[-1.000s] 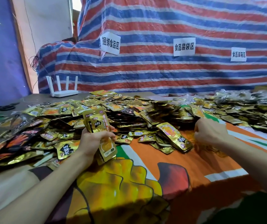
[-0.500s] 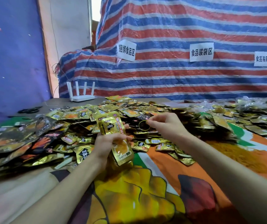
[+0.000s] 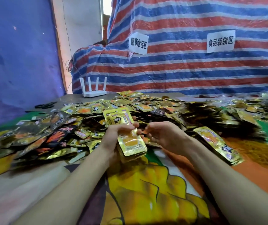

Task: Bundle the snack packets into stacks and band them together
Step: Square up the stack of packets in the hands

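Observation:
My left hand (image 3: pixel 113 135) grips an upright stack of gold snack packets (image 3: pixel 132 144) around its middle, above the printed cloth. My right hand (image 3: pixel 164 135) is right beside the stack, fingers curled, with the fingertips at the stack's right edge. The rubber band it was pinching is hidden behind those fingers. A big heap of loose gold packets (image 3: pixel 162 108) covers the table behind both hands. Another stack of gold packets (image 3: pixel 217 143) lies flat to the right of my right forearm.
Dark and orange packets (image 3: pixel 32 135) are piled at the left. A mound of thin rubber bands (image 3: pixel 259 151) lies at the right. A white router (image 3: pixel 94 92) and black scissors (image 3: pixel 45 105) sit at the far left of the table. A striped tarp (image 3: pixel 194 70) hangs behind.
My right hand left the rubber band mound, pinched a band, and came in beside the stack. My left hand kept its grip on the stack. The camera turned left.

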`<state>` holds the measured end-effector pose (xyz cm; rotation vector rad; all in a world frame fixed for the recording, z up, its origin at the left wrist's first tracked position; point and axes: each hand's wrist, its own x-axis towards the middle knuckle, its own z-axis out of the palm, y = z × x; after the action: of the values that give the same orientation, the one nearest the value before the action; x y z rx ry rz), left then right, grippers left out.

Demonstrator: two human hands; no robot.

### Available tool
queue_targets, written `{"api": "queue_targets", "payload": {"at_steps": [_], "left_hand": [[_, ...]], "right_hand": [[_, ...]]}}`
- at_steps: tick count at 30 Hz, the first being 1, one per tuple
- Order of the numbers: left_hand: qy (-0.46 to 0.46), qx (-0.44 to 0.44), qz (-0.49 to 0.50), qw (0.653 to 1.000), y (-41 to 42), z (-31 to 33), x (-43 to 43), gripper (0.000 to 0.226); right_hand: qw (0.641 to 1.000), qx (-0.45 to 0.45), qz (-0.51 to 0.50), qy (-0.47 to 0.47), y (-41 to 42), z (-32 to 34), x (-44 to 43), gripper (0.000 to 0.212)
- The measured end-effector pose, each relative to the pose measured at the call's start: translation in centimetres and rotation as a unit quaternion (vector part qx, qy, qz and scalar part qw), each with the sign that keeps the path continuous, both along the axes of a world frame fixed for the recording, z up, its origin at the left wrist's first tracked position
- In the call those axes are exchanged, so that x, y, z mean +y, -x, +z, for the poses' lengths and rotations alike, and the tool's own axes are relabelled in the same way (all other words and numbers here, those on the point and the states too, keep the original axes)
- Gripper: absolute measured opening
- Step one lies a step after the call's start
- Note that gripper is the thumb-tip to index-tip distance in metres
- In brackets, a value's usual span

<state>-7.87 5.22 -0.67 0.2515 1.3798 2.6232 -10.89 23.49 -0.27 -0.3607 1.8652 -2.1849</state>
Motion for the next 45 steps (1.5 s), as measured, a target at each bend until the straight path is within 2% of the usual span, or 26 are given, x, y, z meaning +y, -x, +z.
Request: {"api": "queue_targets", "payload": {"at_steps": [4,7,9,10,12,15,18,24,27,29,32,36,40,45], "left_hand": [[-0.022,0.024,-0.043,0.999,-0.1,-0.2,-0.1,0.042],[-0.032,0.033,-0.056,0.997,-0.2,-0.3,0.0,0.043],[-0.038,0.033,-0.061,0.997,-0.1,-0.4,0.0,0.043],[-0.039,0.03,-0.062,0.997,0.0,-0.5,-0.1,0.042],[-0.016,0.019,-0.054,0.998,0.3,-0.6,-0.1,0.036],[0.078,-0.017,-0.044,0.996,0.4,-0.8,-0.1,0.025],[0.102,-0.041,0.012,0.994,0.4,-0.8,0.0,0.035],[0.027,-0.029,0.193,0.98,0.7,-0.2,0.3,0.016],[-0.021,-0.038,0.238,0.97,0.6,0.2,0.2,0.02],[-0.056,-0.041,0.253,0.965,0.4,0.6,0.1,0.034],[-0.07,-0.046,0.26,0.962,0.3,0.9,0.1,0.047],[-0.046,-0.061,0.239,0.968,-0.1,0.7,0.5,0.033],[-0.064,-0.043,0.147,0.986,0.2,0.2,1.0,0.022],[-0.079,0.005,0.11,0.991,0.4,-0.2,1.0,0.031]], "right_hand": [[0.98,-0.013,0.076,0.183,-0.3,0.9,1.1,0.021],[0.963,0.005,0.077,0.258,-0.8,0.9,1.2,0.032],[0.954,0.003,0.072,0.291,-1.0,1.0,1.0,0.028],[0.956,0.009,0.068,0.284,-1.0,1.1,0.9,0.031],[0.977,0.036,0.053,0.203,-0.9,1.1,0.6,0.043],[0.992,0.082,0.052,0.079,-1.4,0.8,-0.2,0.047],[0.991,0.13,0.014,0.02,-1.6,0.4,-0.4,0.051],[0.989,0.133,-0.055,-0.018,-2.1,0.3,-0.9,0.058],[0.992,0.116,-0.035,-0.039,-2.6,-0.2,-2.1,0.06],[0.991,0.124,-0.011,-0.057,-3.0,-0.7,-3.1,0.058],[0.986,0.152,-0.01,-0.071,-3.4,-1.2,-4.4,0.06],[0.971,0.216,-0.057,-0.083,-3.8,-1.5,-5.5,0.065],[0.953,0.279,-0.094,-0.073,-3.8,-1.8,-5.3,0.061],[0.944,0.304,-0.111,-0.065,-3.5,-2.0,-5.0,0.057]]}}
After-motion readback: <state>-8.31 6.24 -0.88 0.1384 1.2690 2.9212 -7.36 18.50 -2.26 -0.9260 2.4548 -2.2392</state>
